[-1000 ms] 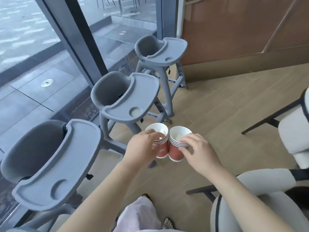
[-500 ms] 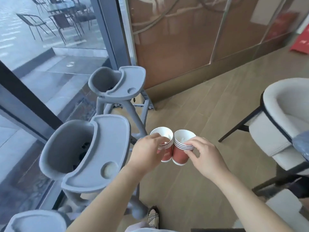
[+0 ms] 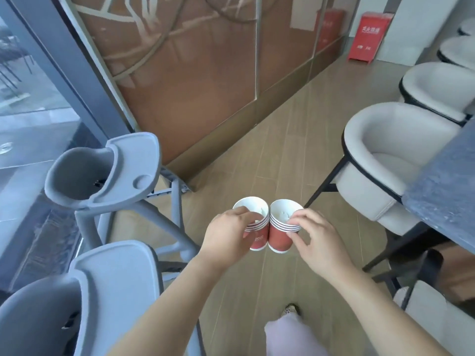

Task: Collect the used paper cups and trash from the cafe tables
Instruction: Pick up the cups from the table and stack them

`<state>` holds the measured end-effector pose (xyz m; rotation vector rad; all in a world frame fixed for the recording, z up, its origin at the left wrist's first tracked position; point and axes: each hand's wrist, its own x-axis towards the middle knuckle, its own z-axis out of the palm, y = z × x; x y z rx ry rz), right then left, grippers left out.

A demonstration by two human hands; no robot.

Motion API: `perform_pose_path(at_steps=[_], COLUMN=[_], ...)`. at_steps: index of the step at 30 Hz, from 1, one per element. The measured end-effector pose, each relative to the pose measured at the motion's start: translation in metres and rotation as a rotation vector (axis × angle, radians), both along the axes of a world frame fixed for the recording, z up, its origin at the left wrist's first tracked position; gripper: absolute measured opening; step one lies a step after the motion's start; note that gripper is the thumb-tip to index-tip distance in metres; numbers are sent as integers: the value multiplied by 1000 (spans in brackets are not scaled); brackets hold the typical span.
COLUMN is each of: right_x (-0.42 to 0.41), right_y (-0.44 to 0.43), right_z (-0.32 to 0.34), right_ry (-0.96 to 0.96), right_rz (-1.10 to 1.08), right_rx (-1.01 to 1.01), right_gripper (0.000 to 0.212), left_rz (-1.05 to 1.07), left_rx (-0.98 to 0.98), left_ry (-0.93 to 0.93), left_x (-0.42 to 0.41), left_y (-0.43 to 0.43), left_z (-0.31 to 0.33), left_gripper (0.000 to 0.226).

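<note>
Gripping, head view: left hand (image 3: 228,235) curls round the left cup stack (image 3: 258,240) at its striped rims; right hand (image 3: 316,242) pinches the right cup stack (image 3: 280,237), fingertips on the rims. Both red stacks are upright, touching side by side, held above the wood floor (image 3: 282,150) (grey high chair (image 3: 133,163) left, pale armchair (image 3: 385,129) right). Print on the left cup stack: unreadable. Red box (image 3: 368,37) by the far wall: white characters, illegible.

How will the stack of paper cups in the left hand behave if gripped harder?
Probably stiffer than one cup: the stack shows several nested rims. Likely light: the left hand carries it one-handed. The paper rim may dent.
</note>
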<state>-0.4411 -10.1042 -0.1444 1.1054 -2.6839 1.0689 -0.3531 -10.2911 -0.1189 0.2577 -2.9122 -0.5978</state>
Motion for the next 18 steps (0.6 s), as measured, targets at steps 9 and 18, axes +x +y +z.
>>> perform_pose_path(at_steps=[9,18], right_x=[-130,-247], right_y=[34,94], right_z=[-4,-3], right_ry=[-25,-34], right_rz=[-209,-378], right_rx=[25,-3], right_gripper=[16,14], left_rz=[-214,-398], left_rx=[-1,-31], left_ry=[-40,-50], left_x=[-172,-328], left_y=[22,78], left_z=[-7,-4], left_gripper=[32,35])
